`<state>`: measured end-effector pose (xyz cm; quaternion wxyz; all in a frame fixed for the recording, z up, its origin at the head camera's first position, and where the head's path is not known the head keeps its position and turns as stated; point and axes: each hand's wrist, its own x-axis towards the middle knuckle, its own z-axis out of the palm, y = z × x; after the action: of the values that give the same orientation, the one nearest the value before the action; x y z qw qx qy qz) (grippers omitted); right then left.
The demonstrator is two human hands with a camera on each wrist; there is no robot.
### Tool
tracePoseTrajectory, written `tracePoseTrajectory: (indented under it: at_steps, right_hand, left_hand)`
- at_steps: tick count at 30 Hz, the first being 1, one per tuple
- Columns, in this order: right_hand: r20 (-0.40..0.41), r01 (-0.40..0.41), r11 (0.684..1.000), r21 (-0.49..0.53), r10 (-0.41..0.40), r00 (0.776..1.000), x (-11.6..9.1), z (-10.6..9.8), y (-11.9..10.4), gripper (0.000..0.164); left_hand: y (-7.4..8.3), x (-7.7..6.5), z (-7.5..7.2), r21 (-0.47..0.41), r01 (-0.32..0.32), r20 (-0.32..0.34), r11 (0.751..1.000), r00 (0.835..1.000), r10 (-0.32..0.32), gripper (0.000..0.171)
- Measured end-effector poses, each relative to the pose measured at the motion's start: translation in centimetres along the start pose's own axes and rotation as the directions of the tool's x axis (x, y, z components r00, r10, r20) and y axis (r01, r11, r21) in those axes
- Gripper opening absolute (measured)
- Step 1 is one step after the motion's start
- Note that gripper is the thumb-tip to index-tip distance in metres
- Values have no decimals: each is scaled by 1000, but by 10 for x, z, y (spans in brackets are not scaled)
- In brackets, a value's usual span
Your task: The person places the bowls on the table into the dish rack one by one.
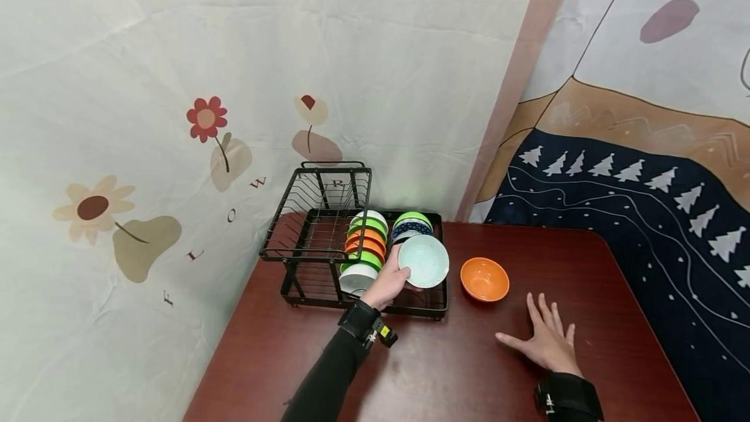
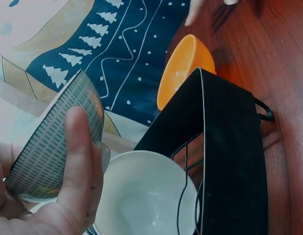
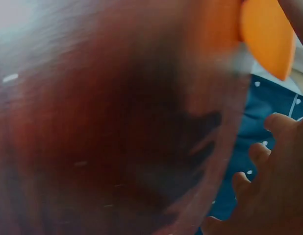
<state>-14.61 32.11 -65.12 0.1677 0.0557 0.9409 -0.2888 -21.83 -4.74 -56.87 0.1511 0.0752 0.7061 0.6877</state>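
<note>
My left hand (image 1: 388, 282) grips a bowl (image 1: 424, 261) by its side, above the right part of the black dish rack (image 1: 415, 310). In the left wrist view this bowl (image 2: 63, 142) shows a small teal dash pattern outside, with fingers along its wall. A white bowl (image 2: 141, 191) sits in the rack just below it. To the right of the rack an orange bowl (image 1: 484, 279) rests upright on the table. My right hand (image 1: 547, 340) hovers over the table, fingers spread, holding nothing, to the lower right of the orange bowl.
Several white, green and orange bowls (image 1: 366, 245) stand on edge in a row in the rack. Behind the held bowl are a green bowl (image 1: 413, 217) and a blue patterned bowl (image 1: 411, 229). A raised wire basket (image 1: 316, 213) covers the rack's left side. The brown table (image 1: 445, 370) meets a printed curtain (image 1: 381, 83).
</note>
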Motion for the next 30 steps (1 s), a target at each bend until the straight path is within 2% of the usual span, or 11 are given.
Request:
tracePoseTrajectory:
  at_steps: [7, 13, 16, 18, 21, 24, 26, 28, 30]
  right_hand:
    - [69, -61, 998, -16, 62, 996, -3, 12, 14, 148]
    - [74, -70, 997, -22, 71, 995, 1, 18, 20, 154]
    - [70, -75, 997, -19, 77, 995, 3, 19, 23, 158]
    - [66, -75, 997, -18, 76, 995, 5, 19, 24, 159]
    - [67, -78, 997, -19, 79, 995, 6, 19, 25, 159]
    - [71, -80, 997, -15, 81, 994, 4, 19, 22, 157]
    - [73, -80, 997, -16, 81, 994, 2, 19, 19, 156]
    - [72, -78, 997, -18, 79, 994, 0, 18, 17, 155]
    - [72, -80, 997, -21, 81, 994, -1, 18, 15, 155]
  left_hand:
    - [-1, -1, -4, 118, -20, -37, 993, 999, 25, 71]
    - [1, -2, -4, 147, -29, -35, 989, 999, 34, 72]
    - [-3, 3, -7, 196, -72, -30, 978, 996, 79, 70]
    - [-15, 11, -11, 271, -107, -37, 957, 992, 121, 71]
    - [-41, 30, -19, 434, -161, -53, 887, 978, 203, 76]
    - [-66, 49, -27, 566, -202, -58, 799, 957, 283, 83]
    - [-74, 57, -30, 640, -249, -28, 727, 938, 345, 89]
    - [-77, 60, -31, 718, -296, 19, 630, 913, 407, 94]
    - [-75, 58, -30, 795, -323, 76, 514, 893, 445, 98]
